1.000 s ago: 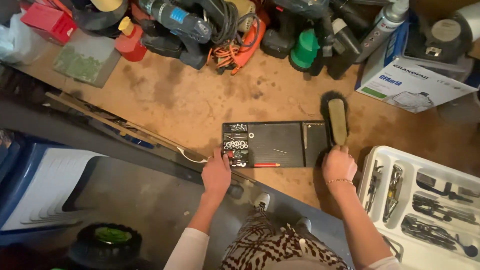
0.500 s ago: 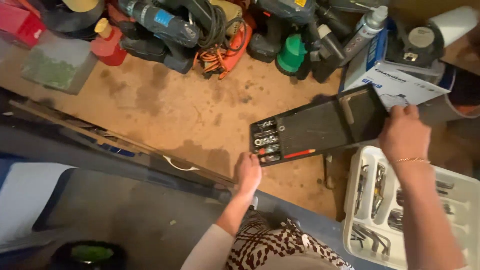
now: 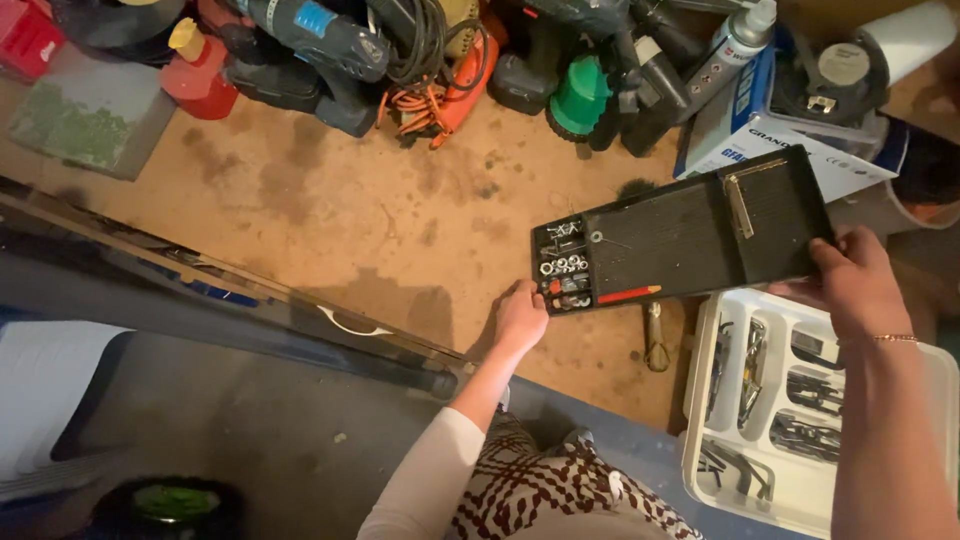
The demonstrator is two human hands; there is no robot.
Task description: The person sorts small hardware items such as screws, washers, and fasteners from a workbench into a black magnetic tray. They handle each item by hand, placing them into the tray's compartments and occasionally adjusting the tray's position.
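Note:
A long black tray (image 3: pixel 670 245) is lifted off the workbench, its right end higher than its left. My left hand (image 3: pixel 522 312) grips its lower left corner. My right hand (image 3: pixel 852 278) holds its right end from below. The left compartment holds several small washers and screws (image 3: pixel 563 264). A red pencil (image 3: pixel 628 294) lies along the tray's near edge. A brush (image 3: pixel 652 330) with a wooden handle lies on the bench under the tray, mostly hidden.
A white compartment tray (image 3: pixel 700 400) of metal tools sits at the lower right. Power tools, an orange cable (image 3: pixel 445 105), a green bottle (image 3: pixel 580 95), a spray can (image 3: pixel 735 45) and a white box (image 3: pixel 760 135) crowd the back of the workbench (image 3: pixel 350 220). The bench edge runs diagonally at left.
My right hand let go of the brush and took the tray's right end. Both hands lifted the tray and swung it to the right, tilted. The brush stayed on the bench.

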